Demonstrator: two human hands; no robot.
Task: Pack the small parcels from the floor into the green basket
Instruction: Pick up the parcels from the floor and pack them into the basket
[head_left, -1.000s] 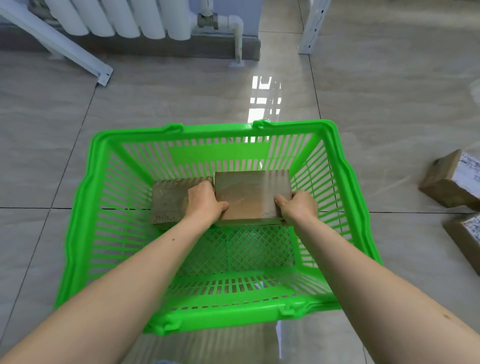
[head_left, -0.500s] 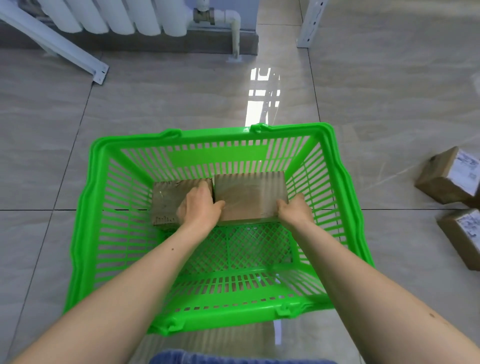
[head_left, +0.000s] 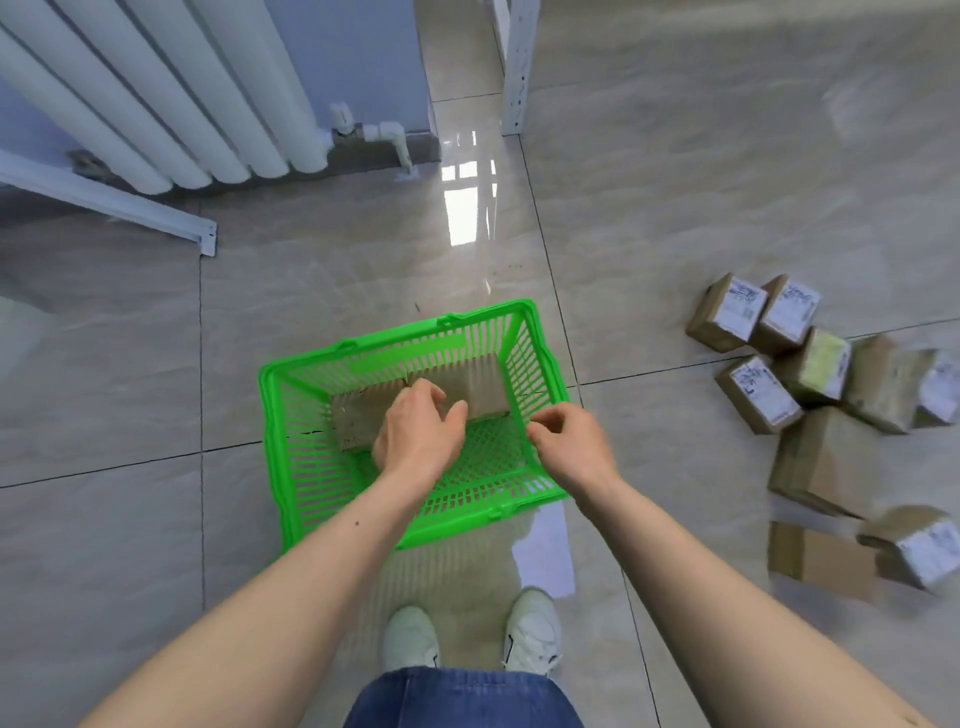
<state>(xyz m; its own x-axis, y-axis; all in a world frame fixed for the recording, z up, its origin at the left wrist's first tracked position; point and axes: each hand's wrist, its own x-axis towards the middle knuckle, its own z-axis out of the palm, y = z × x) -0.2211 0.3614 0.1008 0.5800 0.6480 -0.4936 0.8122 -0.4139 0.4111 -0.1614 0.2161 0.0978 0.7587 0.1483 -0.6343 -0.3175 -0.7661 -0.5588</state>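
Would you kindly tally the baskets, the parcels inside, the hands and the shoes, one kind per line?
Basket: 1
Parcels inside: 2
Hands: 2
Shoes: 2
Total: 7

text: none legible | parcel labels (head_left: 741, 307): print too blurred

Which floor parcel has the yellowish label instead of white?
The parcel with the yellowish label in the middle of the pile, right of the green basket. The others' visible labels are white.
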